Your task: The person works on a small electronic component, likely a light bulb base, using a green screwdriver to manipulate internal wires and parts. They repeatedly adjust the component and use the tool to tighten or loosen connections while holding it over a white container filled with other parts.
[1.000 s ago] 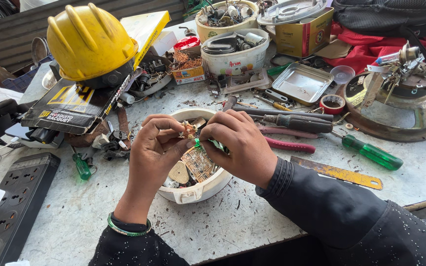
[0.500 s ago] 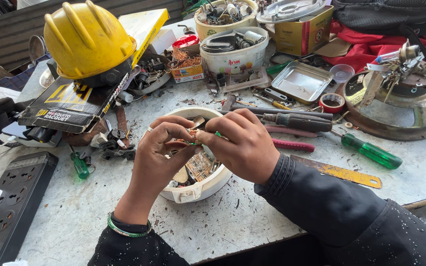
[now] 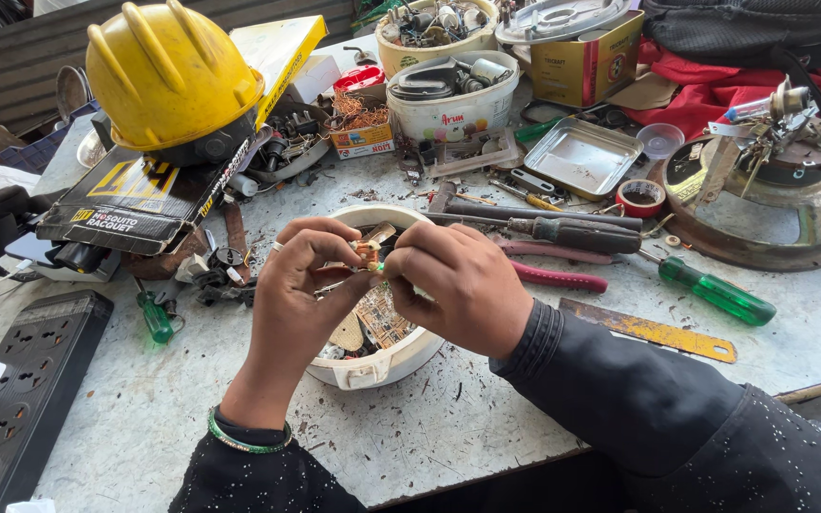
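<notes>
Both my hands meet over a white plastic bowl [image 3: 372, 366] full of circuit boards and scrap parts at the middle of the workbench. My left hand [image 3: 301, 290] pinches a small copper-wound component [image 3: 367, 250] between thumb and fingers. My right hand [image 3: 463, 285] grips a thin tool with a green tip against that component; most of the tool is hidden inside the fist. A green bangle [image 3: 249, 439] sits on my left wrist.
A yellow hard hat [image 3: 168, 71] rests on a black box at the back left. Pliers with pink handles [image 3: 553, 277], a green-handled screwdriver [image 3: 715, 292], a metal tray [image 3: 586, 157], a speaker frame [image 3: 776, 204] and a black power strip [image 3: 7, 394] surround the bowl.
My hands have lifted a little and closed together over the bowl, and the copper component has turned between my fingers. Nothing else on the bench has moved.
</notes>
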